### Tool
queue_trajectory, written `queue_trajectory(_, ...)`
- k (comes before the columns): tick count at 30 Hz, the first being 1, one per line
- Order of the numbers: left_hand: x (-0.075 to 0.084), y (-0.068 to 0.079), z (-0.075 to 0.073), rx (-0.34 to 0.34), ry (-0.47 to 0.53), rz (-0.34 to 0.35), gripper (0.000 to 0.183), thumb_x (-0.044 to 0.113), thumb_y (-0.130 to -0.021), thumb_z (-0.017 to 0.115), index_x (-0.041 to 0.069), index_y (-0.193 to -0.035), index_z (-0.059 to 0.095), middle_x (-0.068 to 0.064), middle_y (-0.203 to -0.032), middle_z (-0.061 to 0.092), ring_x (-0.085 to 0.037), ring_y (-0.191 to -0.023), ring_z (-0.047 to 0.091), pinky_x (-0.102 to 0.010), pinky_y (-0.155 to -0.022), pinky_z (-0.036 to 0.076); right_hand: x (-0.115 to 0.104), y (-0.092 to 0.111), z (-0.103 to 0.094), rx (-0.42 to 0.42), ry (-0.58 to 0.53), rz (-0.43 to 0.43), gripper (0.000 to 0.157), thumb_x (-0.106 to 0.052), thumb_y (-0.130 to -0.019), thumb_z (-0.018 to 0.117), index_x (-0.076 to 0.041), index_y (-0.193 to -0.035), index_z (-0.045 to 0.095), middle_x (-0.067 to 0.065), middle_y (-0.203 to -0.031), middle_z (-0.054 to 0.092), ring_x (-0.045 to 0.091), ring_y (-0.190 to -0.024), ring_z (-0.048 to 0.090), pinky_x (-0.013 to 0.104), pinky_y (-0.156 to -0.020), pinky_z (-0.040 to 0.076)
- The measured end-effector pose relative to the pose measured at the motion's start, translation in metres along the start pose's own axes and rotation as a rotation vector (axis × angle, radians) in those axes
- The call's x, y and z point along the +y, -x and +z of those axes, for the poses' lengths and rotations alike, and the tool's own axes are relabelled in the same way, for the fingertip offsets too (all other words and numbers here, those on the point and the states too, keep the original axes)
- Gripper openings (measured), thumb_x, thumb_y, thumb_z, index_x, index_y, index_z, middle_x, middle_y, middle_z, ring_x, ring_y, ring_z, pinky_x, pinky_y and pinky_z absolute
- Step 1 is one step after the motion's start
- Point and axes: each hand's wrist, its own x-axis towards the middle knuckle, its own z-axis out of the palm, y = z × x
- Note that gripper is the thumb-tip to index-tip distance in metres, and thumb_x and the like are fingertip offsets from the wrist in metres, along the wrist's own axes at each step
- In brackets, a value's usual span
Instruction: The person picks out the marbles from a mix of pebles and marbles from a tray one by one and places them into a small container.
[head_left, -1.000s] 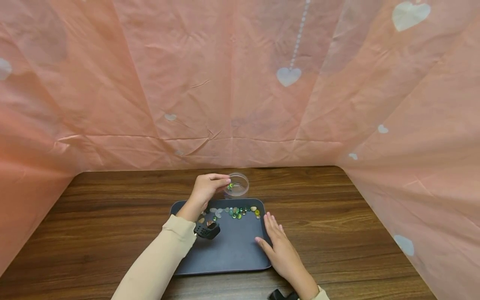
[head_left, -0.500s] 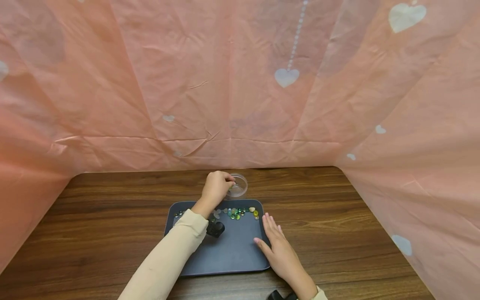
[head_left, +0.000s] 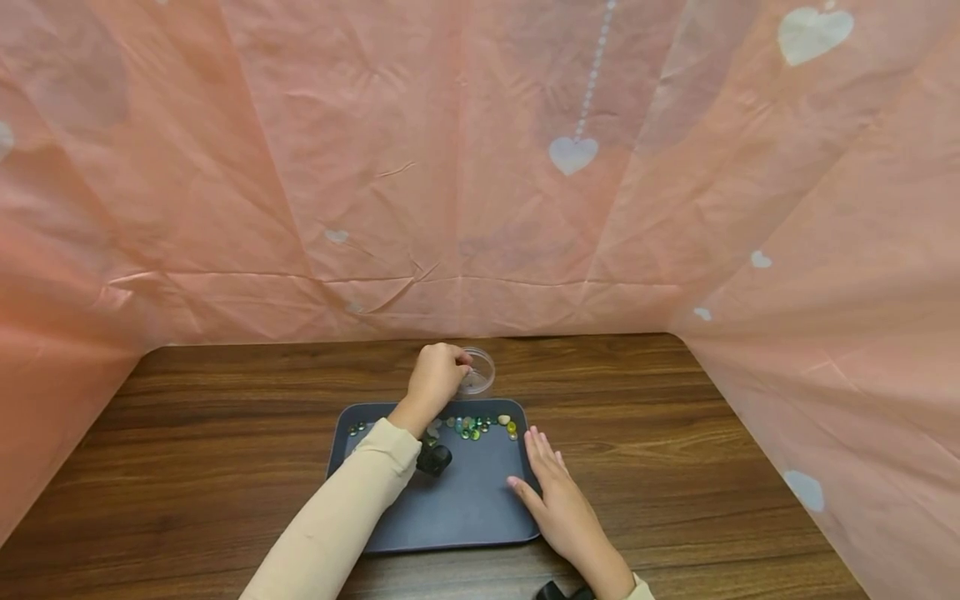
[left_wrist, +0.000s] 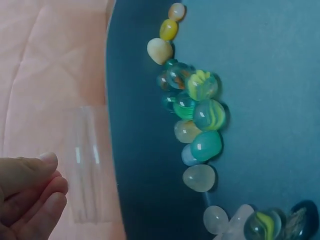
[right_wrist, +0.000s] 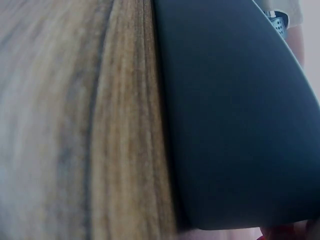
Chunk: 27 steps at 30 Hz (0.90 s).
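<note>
At the far side of the table my left hand (head_left: 437, 371) holds its curled fingers and thumb together over the left edge of a round clear dish (head_left: 490, 373). Those fingers (left_wrist: 55, 200) hide the green glass marble seen at their tips a moment ago. The clear dish shows no marble through its wall in the left wrist view. Just nearer stands a dark grey tray (head_left: 465, 500), with glass marbles (head_left: 472, 429) and pebbles along its far side. My right hand (head_left: 562, 500) lies with straight fingers against the tray's right rim, thumb over the edge.
The brown wooden table (head_left: 675, 450) extends on both sides of the tray. Pink cloth (head_left: 465, 208) with pale hearts hangs behind and at the sides. A cream stone (left_wrist: 160, 51) and a yellow glass piece (left_wrist: 169, 30) lie at the tray's far right corner.
My left hand has moved right and closer over the dish, and the green marble at its fingertips has gone out of sight. My right hand stays at the tray's rim.
</note>
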Motion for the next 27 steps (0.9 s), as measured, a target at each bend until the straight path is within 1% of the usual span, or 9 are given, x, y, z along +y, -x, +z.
queue_trajectory(6, -0.007, 0.008, -0.010, 0.057, 0.107, 0.015, 0.010, 0.006, -0.085, 0.076, 0.004, -0.094, 0.080, -0.010, -0.094, 0.078, -0.016, -0.075, 0.068, -0.024, -0.060, 0.051, -0.001, 0.000, 0.000, 0.002, 0.001, 0.001, 0.071, -0.034, -0.099, 0.059, -0.002, -0.155, 0.029, 0.017, -0.163, 0.026, 0.034, -0.152, 0.021, 0.055, -0.122, 0.016)
queue_trajectory(8, -0.012, 0.014, -0.015, 0.056, 0.155, -0.002, 0.011, 0.007, -0.084, 0.077, 0.004, -0.094, 0.080, -0.010, -0.093, 0.078, -0.015, -0.071, 0.065, -0.023, -0.057, 0.049, -0.001, 0.000, 0.000, -0.001, 0.000, 0.000, 0.072, -0.034, -0.099, 0.059, -0.002, -0.155, 0.028, 0.017, -0.163, 0.025, 0.034, -0.152, 0.021, 0.055, -0.122, 0.016)
queue_trajectory(11, -0.024, 0.024, -0.019, 0.045, 0.206, -0.043, 0.011, 0.010, -0.084, 0.078, 0.005, -0.094, 0.080, -0.009, -0.092, 0.078, -0.015, -0.072, 0.065, -0.023, -0.059, 0.048, -0.001, 0.000, 0.000, -0.003, 0.002, -0.001, 0.072, -0.035, -0.099, 0.058, -0.002, -0.155, 0.028, 0.017, -0.163, 0.025, 0.034, -0.152, 0.021, 0.055, -0.122, 0.016)
queue_trajectory(14, -0.036, 0.035, -0.021, 0.030, 0.221, -0.083, 0.011, 0.012, -0.084, 0.078, 0.007, -0.093, 0.080, -0.008, -0.092, 0.078, -0.017, -0.078, 0.069, -0.026, -0.063, 0.050, 0.001, 0.001, -0.001, 0.004, 0.009, -0.002, 0.072, -0.035, -0.099, 0.058, -0.002, -0.155, 0.028, 0.017, -0.163, 0.026, 0.035, -0.152, 0.021, 0.055, -0.121, 0.016)
queue_trajectory(17, -0.046, 0.046, -0.019, 0.001, 0.218, -0.113, 0.010, 0.014, -0.084, 0.079, 0.009, -0.092, 0.081, -0.007, -0.090, 0.078, -0.018, -0.081, 0.070, -0.028, -0.067, 0.052, 0.003, 0.002, -0.003, 0.015, 0.016, -0.007, 0.072, -0.035, -0.099, 0.059, -0.002, -0.155, 0.029, 0.017, -0.162, 0.026, 0.035, -0.151, 0.022, 0.056, -0.121, 0.017)
queue_trajectory(20, -0.053, 0.054, -0.015, -0.052, 0.220, -0.140, 0.009, 0.015, -0.083, 0.080, 0.010, -0.091, 0.081, -0.005, -0.088, 0.078, -0.015, -0.079, 0.068, -0.030, -0.069, 0.052, 0.005, 0.003, -0.004, 0.019, 0.020, -0.011, 0.072, -0.035, -0.099, 0.059, -0.002, -0.155, 0.029, 0.018, -0.162, 0.027, 0.036, -0.151, 0.023, 0.056, -0.120, 0.017)
queue_trajectory(23, -0.059, 0.060, -0.012, -0.118, 0.233, -0.147, 0.008, 0.015, -0.083, 0.080, 0.011, -0.091, 0.081, -0.003, -0.086, 0.078, -0.012, -0.074, 0.067, -0.029, -0.068, 0.053, 0.005, 0.003, -0.005, 0.020, 0.018, -0.010, 0.072, -0.036, -0.099, 0.058, -0.001, -0.155, 0.029, 0.018, -0.162, 0.026, 0.036, -0.151, 0.023, 0.057, -0.120, 0.017)
queue_trajectory(25, -0.062, 0.063, -0.012, -0.143, 0.239, -0.130, 0.008, 0.015, -0.083, 0.080, 0.011, -0.090, 0.081, -0.002, -0.085, 0.078, -0.009, -0.073, 0.066, -0.027, -0.067, 0.052, 0.005, 0.004, -0.005, 0.021, 0.015, -0.010, 0.072, -0.037, -0.099, 0.058, -0.002, -0.155, 0.029, 0.018, -0.162, 0.026, 0.036, -0.151, 0.023, 0.057, -0.120, 0.017)
queue_trajectory(27, -0.064, 0.065, -0.012, -0.170, 0.266, -0.126, 0.008, 0.014, -0.082, 0.080, 0.009, -0.089, 0.081, -0.003, -0.083, 0.077, -0.010, -0.066, 0.065, -0.026, -0.062, 0.050, 0.005, 0.003, -0.004, 0.022, 0.014, -0.015, 0.072, -0.037, -0.099, 0.058, -0.002, -0.155, 0.029, 0.018, -0.162, 0.027, 0.036, -0.151, 0.023, 0.058, -0.120, 0.017)
